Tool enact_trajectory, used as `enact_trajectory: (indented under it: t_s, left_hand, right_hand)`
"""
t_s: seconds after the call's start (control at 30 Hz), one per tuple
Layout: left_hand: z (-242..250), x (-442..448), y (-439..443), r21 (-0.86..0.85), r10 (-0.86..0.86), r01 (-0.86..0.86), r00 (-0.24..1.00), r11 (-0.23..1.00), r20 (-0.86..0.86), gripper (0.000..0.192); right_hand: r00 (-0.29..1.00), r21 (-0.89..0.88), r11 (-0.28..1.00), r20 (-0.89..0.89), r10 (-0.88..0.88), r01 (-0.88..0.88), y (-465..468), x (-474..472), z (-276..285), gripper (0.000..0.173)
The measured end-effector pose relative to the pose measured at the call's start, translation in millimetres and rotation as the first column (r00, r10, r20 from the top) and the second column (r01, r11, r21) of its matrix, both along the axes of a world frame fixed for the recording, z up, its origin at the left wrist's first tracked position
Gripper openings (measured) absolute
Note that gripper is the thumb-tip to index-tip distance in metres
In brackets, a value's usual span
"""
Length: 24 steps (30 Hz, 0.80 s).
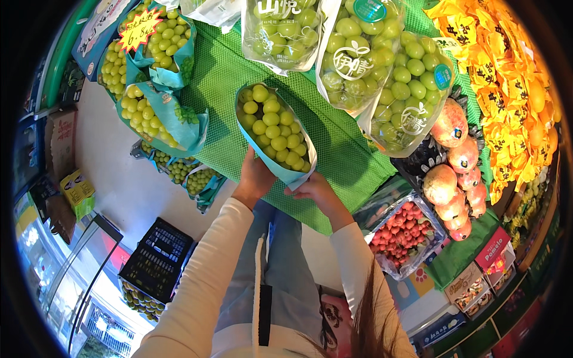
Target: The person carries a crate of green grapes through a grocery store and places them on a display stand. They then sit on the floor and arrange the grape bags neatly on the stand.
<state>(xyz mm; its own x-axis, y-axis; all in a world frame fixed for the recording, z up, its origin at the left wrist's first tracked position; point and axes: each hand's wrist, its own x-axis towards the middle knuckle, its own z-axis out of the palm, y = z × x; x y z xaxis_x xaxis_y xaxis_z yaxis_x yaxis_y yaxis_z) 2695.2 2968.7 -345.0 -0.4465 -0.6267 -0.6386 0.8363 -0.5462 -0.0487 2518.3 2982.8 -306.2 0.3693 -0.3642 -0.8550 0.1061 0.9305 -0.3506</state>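
In front of me, an open blue-and-white paper bag of green grapes point(275, 132) lies tilted over a green mesh cloth. My left hand point(256, 176) holds it from below at its left side, the fingers partly hidden under the paper. At the bag's near corner, my right hand point(313, 188) grips the paper edge with its fingertips. Just beyond stand clear plastic bags of green grapes point(358, 53) bearing printed writing. To the left, more blue paper bags of grapes point(147, 112) are grouped together, with a yellow-and-red price sign point(139, 30) among them.
Pomegranates point(447, 179) sit in a black tray at the right, beside orange-wrapped fruit point(497, 89). Small red fruits point(400, 232) fill a plastic-lined box near my right arm. A black plastic crate point(156, 257) and a crate of bagged grapes point(183, 172) stand lower at the left.
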Motion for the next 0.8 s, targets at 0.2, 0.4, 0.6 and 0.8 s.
enact_trajectory:
  t_s: [0.2, 0.4, 0.6, 0.8]
  left_hand:
    - [-2.8, -16.7, -4.6, 0.108, 0.18, -0.167, 0.975, 0.98, -0.128, 0.054]
    - [-1.9, -9.4, 1.2, 0.067, 0.196, -0.189, 0.973, 0.98, -0.122, 0.055]
    - [-7.8, -0.7, 2.5, 0.094, 0.229, -0.21, 0.926, 0.973, -0.301, 0.049]
    - [-16.1, 1.5, 17.5, 0.131, 0.182, -0.228, 0.938, 0.965, 0.294, 0.046]
  right_hand:
    - [0.997, -0.143, 0.989, -0.069, 0.026, -0.036, 13.8, 13.6, 10.2, 0.042]
    - [0.823, 0.476, 0.799, 0.234, -0.518, 0.367, 21.7, 6.9, -6.8, 0.052]
    - [0.876, 0.287, 0.837, -0.011, -0.482, 0.465, -5.1, 23.2, -13.4, 0.049]
    - [0.78, 0.326, 0.742, 0.02, -0.625, 0.586, -32.4, 41.3, -16.4, 0.045]
